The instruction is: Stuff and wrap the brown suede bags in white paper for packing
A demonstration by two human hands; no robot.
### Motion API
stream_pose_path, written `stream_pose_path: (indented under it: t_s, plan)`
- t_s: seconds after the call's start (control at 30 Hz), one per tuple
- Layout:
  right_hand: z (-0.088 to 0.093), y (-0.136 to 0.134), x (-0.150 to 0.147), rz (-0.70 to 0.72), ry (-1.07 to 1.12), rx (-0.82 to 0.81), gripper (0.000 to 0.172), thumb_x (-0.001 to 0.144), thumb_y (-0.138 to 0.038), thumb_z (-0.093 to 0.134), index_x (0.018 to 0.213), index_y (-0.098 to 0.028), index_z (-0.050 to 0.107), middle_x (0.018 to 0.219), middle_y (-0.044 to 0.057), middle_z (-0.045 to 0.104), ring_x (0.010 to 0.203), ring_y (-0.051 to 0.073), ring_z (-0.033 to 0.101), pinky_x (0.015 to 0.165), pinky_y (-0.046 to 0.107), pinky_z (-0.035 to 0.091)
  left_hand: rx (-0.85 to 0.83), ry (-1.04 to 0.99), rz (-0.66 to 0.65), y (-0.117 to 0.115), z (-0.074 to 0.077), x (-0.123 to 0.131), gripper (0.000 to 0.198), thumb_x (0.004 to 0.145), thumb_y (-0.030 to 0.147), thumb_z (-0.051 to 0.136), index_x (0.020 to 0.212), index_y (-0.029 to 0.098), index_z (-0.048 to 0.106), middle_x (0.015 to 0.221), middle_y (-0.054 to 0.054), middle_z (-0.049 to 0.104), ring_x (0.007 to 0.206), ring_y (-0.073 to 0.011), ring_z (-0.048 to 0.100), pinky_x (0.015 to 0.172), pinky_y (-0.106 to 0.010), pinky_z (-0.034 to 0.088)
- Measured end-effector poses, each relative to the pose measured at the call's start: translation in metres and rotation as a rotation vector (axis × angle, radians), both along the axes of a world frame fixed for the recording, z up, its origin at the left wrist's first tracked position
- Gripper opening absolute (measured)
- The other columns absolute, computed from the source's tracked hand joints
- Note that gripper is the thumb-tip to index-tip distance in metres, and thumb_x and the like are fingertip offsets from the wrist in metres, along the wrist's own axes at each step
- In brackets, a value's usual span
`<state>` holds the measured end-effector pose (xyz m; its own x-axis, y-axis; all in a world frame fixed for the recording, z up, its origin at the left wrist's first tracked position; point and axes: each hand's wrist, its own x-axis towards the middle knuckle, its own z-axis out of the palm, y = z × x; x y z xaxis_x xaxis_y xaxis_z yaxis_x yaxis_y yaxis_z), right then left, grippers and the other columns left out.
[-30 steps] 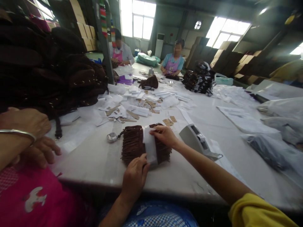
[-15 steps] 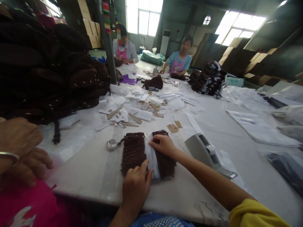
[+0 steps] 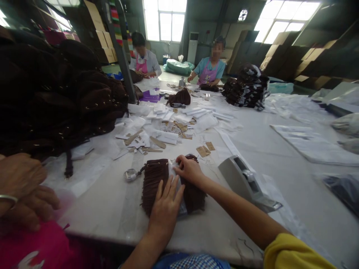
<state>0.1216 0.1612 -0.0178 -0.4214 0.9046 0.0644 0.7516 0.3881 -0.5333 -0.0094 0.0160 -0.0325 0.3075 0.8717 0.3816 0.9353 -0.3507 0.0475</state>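
Observation:
A dark brown fringed bag [image 3: 153, 183] lies on the table in front of me, with a strip of clear plastic wrapping [image 3: 171, 170] down its middle. My left hand [image 3: 165, 207] rests on the plastic and the fringe, fingers stretched out and apart. At the upper part of the same strip, my right hand [image 3: 190, 171] has its fingers bent and pinched on the plastic; the fingertips partly hide what they grip. A small plastic-wrapped end piece [image 3: 131, 175] sticks out to the left on a dark strap.
A grey tape dispenser [image 3: 246, 183] stands right of my forearm. Brown card tags [image 3: 205, 149] and white paper pieces [image 3: 165, 135] lie beyond the bag. Dark bags [image 3: 92, 93] are heaped at left, near a co-worker's hands [image 3: 30, 190]. Two people sit across the table.
My left hand has slid upward and flattened, its fingers now spread over the plastic strip. My right hand stays at the strip's upper part. The view has shifted slightly.

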Motion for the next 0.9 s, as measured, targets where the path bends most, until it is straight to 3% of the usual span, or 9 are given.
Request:
stream_pose_path:
  t_s: [0.13,0.27,0.37,0.47,0.57,0.63,0.77,0.9]
  plan:
    - [0.005,0.006,-0.007,0.027,-0.023,0.012,0.021,0.083,-0.033,0.068,0.100,-0.021,0.062,0.072,0.000,0.071,0.068,0.016,0.065,0.060,0.024,0.036,-0.090,0.098,-0.079,0.014,-0.012,-0.007,0.056,0.086,0.010,0.048,0.141,0.014,0.047,0.149,-0.017,0.043,0.140,-0.0298,0.037,0.111,-0.046,0.039]
    - [0.030,-0.001,0.011,0.022,0.010,0.045,0.023,0.086,-0.031,0.067,0.107,-0.023,0.064,0.083,0.000,0.073,0.076,0.015,0.066,0.067,0.024,0.042,-0.166,0.126,-0.089,0.018,-0.014,-0.011,0.058,0.085,0.013,0.047,0.142,0.011,0.045,0.151,-0.017,0.038,0.139,-0.0304,0.037,0.109,-0.047,0.041]
    - [0.054,-0.017,0.069,-0.113,0.132,0.138,0.026,0.091,-0.037,0.060,0.114,-0.026,0.062,0.090,0.000,0.073,0.073,0.014,0.066,0.071,0.025,0.046,-0.186,0.113,-0.103,0.019,-0.015,-0.013,0.057,0.087,0.014,0.045,0.144,0.012,0.043,0.151,-0.016,0.039,0.139,-0.0304,0.038,0.108,-0.047,0.043]
    - [0.067,-0.043,0.155,-0.380,0.219,0.187,0.025,0.090,-0.039,0.059,0.108,-0.025,0.067,0.097,0.002,0.072,0.084,0.017,0.067,0.081,0.029,0.049,-0.170,0.077,-0.122,0.021,-0.020,-0.014,0.058,0.089,0.016,0.042,0.147,0.013,0.038,0.151,-0.017,0.039,0.139,-0.0315,0.038,0.107,-0.048,0.043]
    - [0.062,-0.075,0.228,-0.616,0.297,0.014,0.025,0.080,-0.044,0.068,0.093,-0.023,0.074,0.116,0.006,0.069,0.111,0.025,0.061,0.100,0.037,0.043,-0.144,0.043,-0.141,0.024,-0.027,-0.016,0.057,0.092,0.019,0.038,0.149,0.014,0.035,0.150,-0.018,0.040,0.138,-0.0328,0.039,0.106,-0.050,0.042]
    - [0.053,-0.095,0.255,-0.669,0.356,-0.116,0.029,0.076,-0.049,0.070,0.082,-0.022,0.076,0.122,0.007,0.067,0.116,0.028,0.059,0.104,0.040,0.040,-0.132,0.029,-0.150,0.026,-0.031,-0.018,0.056,0.093,0.020,0.036,0.149,0.013,0.035,0.150,-0.018,0.041,0.138,-0.0336,0.039,0.106,-0.051,0.042]
    - [0.038,-0.117,0.265,-0.677,0.505,-0.258,0.040,0.076,-0.057,0.067,0.075,-0.019,0.078,0.125,0.009,0.067,0.121,0.029,0.057,0.105,0.039,0.039,-0.134,0.021,-0.161,0.027,-0.035,-0.019,0.056,0.094,0.022,0.033,0.148,0.013,0.037,0.150,-0.019,0.040,0.138,-0.0344,0.038,0.106,-0.051,0.042]
    - [0.038,-0.123,0.260,-0.705,0.693,-0.337,0.041,0.065,-0.054,0.078,0.078,-0.016,0.078,0.129,0.015,0.063,0.120,0.032,0.057,0.098,0.041,0.045,-0.133,0.036,-0.159,0.027,-0.034,-0.020,0.055,0.094,0.024,0.033,0.147,0.013,0.038,0.150,-0.019,0.040,0.139,-0.0339,0.038,0.106,-0.051,0.041]
